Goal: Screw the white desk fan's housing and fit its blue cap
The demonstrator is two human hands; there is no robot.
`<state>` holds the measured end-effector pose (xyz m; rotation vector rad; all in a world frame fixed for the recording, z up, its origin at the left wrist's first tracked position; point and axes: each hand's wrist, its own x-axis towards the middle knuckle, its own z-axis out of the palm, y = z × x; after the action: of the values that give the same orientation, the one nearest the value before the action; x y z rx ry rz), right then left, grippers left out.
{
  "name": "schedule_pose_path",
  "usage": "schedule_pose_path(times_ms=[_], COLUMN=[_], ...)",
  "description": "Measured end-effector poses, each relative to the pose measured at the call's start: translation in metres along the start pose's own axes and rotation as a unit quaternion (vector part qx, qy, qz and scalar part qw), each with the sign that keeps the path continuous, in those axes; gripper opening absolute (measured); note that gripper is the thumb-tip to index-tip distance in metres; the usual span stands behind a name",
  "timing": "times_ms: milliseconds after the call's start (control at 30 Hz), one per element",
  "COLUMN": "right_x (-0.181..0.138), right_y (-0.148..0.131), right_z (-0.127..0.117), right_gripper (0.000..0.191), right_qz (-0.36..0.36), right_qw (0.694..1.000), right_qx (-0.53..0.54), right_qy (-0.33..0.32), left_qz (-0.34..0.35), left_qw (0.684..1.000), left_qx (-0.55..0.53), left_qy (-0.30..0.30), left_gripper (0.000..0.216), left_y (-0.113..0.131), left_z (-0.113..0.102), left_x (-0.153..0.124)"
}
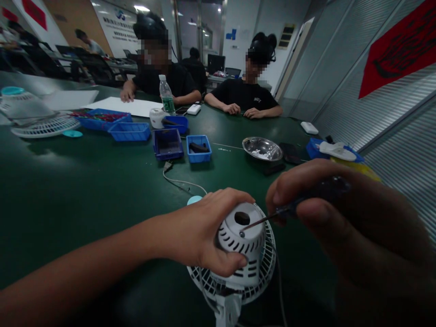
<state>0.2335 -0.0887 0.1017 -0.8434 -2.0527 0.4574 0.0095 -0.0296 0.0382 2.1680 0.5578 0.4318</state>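
A small white electric fan (250,268) lies grille-down on the green table, its motor housing facing up. My left hand (207,231) is closed around the side of that housing, thumb on the near side and fingers on the far side. In my right hand (327,213) is a screwdriver (260,221) with a dark, see-through handle. Its thin tip meets a screw (242,234) on top of the housing, beside an oval hole. From the fan a pale cord runs to a plug (167,166) on the table.
Beyond the fan stand several blue bins (199,150) and a metal bowl (262,149) with small white parts. A plastic bottle (166,95) is farther back. Another fan (41,118) lies far left. Two people (245,95) sit across the table (85,181).
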Motion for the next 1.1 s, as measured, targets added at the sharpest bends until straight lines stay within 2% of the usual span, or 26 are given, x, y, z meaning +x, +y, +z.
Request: schedule_pose_path(times_ms=[100, 233, 333, 467, 667, 900, 1100], right_x=[0.001, 0.001, 0.003, 0.007, 0.005, 0.005, 0.003], right_y=[0.001, 0.001, 0.0, -0.004, -0.005, -0.007, -0.017], right_z=[-0.001, -0.001, -0.001, -0.002, -0.002, 0.001, 0.002], right_gripper=[0.007, 0.011, 0.004, 0.008, 0.009, 0.002, 0.002], right_qz=[-0.005, 0.007, 0.001, 0.006, -0.01, -0.029, -0.028], right_qw=[1.0, 1.0, 0.999, 0.997, 0.999, 0.998, 0.999], right_qx=[0.001, -0.004, 0.014, 0.048, 0.024, -0.011, -0.021], right_qy=[-0.014, -0.007, -0.03, -0.053, -0.039, -0.057, -0.029], left_qz=[0.005, 0.008, 0.009, 0.009, -0.006, 0.011, 0.01], left_qw=[1.0, 1.0, 1.0, 1.0, 1.0, 1.0, 1.0], left_qx=[0.004, 0.014, 0.016, 0.022, 0.012, 0.017, -0.025], left_qy=[-0.003, 0.002, 0.005, 0.005, 0.0, 0.004, 0.012], left_gripper=[0.08, 0.082, 0.083, 0.081, 0.079, 0.078, 0.076], left_y=[-0.001, -0.002, -0.002, -0.001, 0.001, 0.0, -0.002], left_z=[-0.001, -0.001, 0.0, 0.0, -0.002, -0.002, -0.003], left_x=[0.0, 0.0, -0.001, -0.002, -0.001, 0.0, 0.0])
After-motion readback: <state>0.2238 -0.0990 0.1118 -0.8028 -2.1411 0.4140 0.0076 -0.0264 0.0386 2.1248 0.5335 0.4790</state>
